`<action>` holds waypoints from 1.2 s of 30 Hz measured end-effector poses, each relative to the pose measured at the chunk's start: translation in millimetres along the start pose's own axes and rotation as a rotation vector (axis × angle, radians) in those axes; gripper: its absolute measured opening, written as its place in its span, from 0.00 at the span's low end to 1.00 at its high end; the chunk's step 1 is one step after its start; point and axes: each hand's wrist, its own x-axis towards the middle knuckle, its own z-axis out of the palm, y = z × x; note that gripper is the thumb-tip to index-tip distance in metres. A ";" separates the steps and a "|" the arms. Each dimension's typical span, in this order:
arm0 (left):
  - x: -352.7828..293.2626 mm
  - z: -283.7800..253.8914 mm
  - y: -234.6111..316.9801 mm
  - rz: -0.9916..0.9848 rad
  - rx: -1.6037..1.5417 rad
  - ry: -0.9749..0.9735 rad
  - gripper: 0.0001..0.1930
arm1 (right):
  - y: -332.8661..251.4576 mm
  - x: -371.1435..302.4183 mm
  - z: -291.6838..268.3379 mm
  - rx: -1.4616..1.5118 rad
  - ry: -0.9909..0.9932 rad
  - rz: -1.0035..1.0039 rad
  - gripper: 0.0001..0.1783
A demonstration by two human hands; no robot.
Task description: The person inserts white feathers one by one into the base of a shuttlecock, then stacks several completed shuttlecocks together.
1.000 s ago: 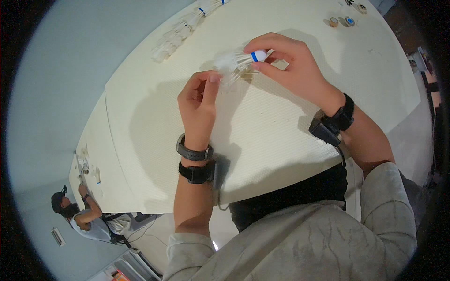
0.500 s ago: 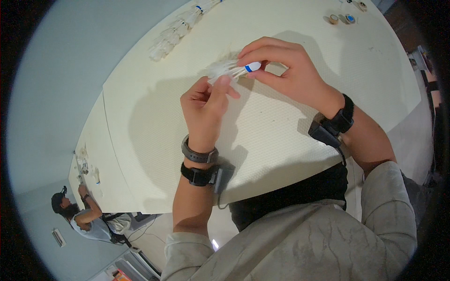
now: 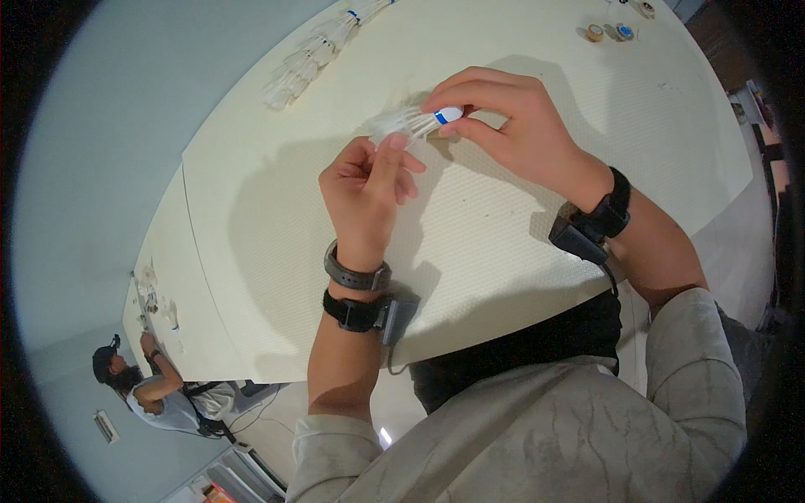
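Observation:
Between my two hands, above the cream table (image 3: 503,277), is a white feather shuttlecock (image 3: 423,125) with a blue band round its rounded base. The base points to the right. My right hand (image 3: 520,126) grips the base end with thumb and fingers. At the feather end my left hand (image 3: 369,180) pinches the skirt's edge between thumb and fingers, its other fingers curled. Part of the skirt is hidden behind the left fingers. Farther back on the left lies a row of nested shuttlecocks (image 3: 314,54) with blue bands.
Small tape rolls (image 3: 624,32) lie at the table's far right. At the far left another person (image 3: 155,386) in a cap sits by the table, with white items (image 3: 149,293) near their hands. A shelf with boxes (image 3: 231,478) stands low on the left.
The shuttlecock and both hands have shifted slightly left, and the shuttlecock looks a little turned about its length. Both hands keep their hold.

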 end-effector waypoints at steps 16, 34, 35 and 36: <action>32.2 -23.0 -16.6 0.560 0.823 0.219 0.03 | 20.0 4.0 -3.7 0.001 0.155 0.114 0.14; 9.0 -11.9 7.4 0.010 0.030 -0.014 0.28 | 4.8 1.4 -3.8 0.007 0.043 -0.041 0.14; 8.6 -11.6 4.9 0.008 0.031 -0.012 0.28 | 2.4 1.0 -3.8 0.009 0.041 -0.040 0.14; 8.6 -11.8 2.3 -0.044 -0.029 -0.039 0.25 | -0.4 1.2 -3.6 0.019 0.036 -0.041 0.14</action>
